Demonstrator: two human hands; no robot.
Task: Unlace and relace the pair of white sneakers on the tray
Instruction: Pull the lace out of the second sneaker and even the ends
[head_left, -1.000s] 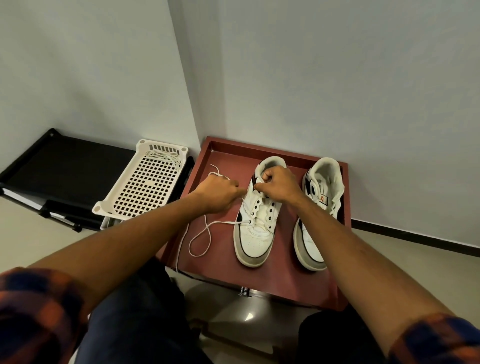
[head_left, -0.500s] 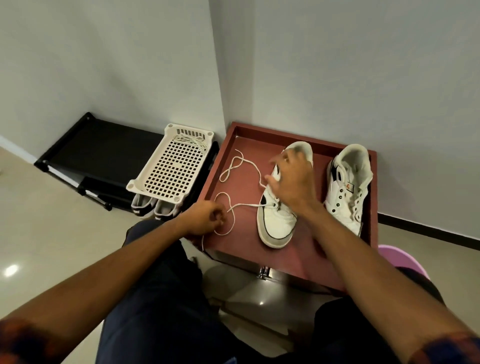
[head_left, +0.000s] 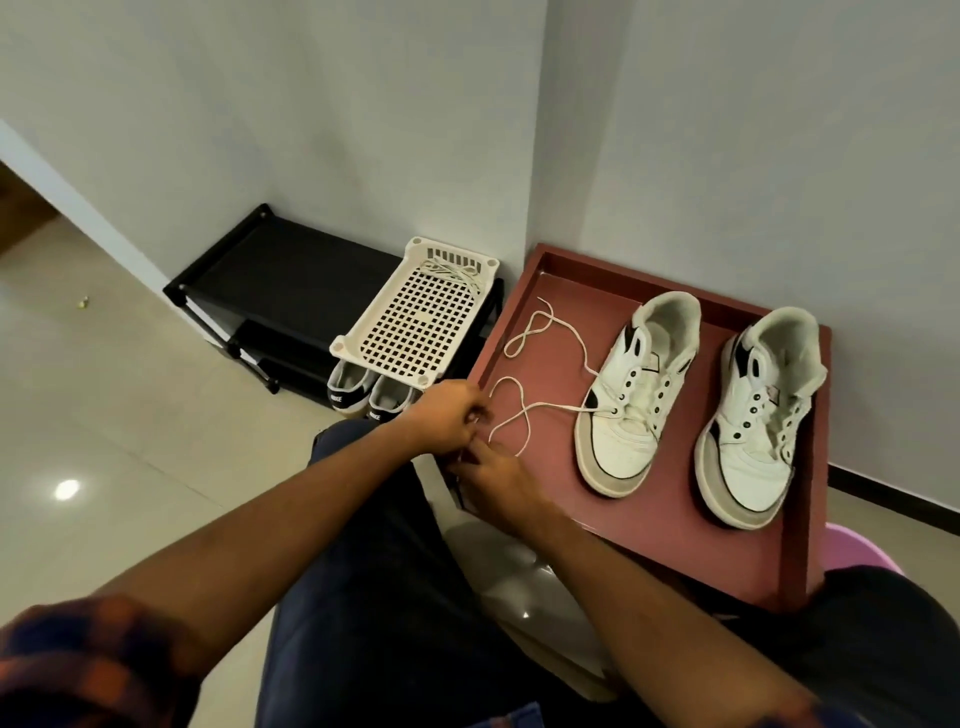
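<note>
While the thin white cord shoelace (head_left: 563, 408) is threaded only through a low eyelet of the left white leather sneaker (head_left: 623, 415), a hard tug from the corner could pull it clean out. It could also drag the shoe across the smooth dark-red rimmed tray (head_left: 649, 525).

Left hand (head_left: 447, 418): fingers bunched together, pinching the lace end at the tray's near-left corner. Right hand (head_left: 496, 470): fingers curled in at the same spot, against the left. Can't tell if it actually grips the lace.

Slack lies in loose loops on the tray floor, so a snag or knot is likely if it's drawn fast.

Both sneakers sit upright, side by side, toes toward the person, apart from the hands. Right white leather sneaker (head_left: 758, 431): eyelets bare, no lace seen.

Shoes have scuffed matte uppers, greyish toe bumpers, black trim, padded collars and dark round eyelets.

A white perforated plastic basket (head_left: 410, 332) sits just left of the tray. It holds a bundle of white cord at its far end, probably the other lace.
</note>
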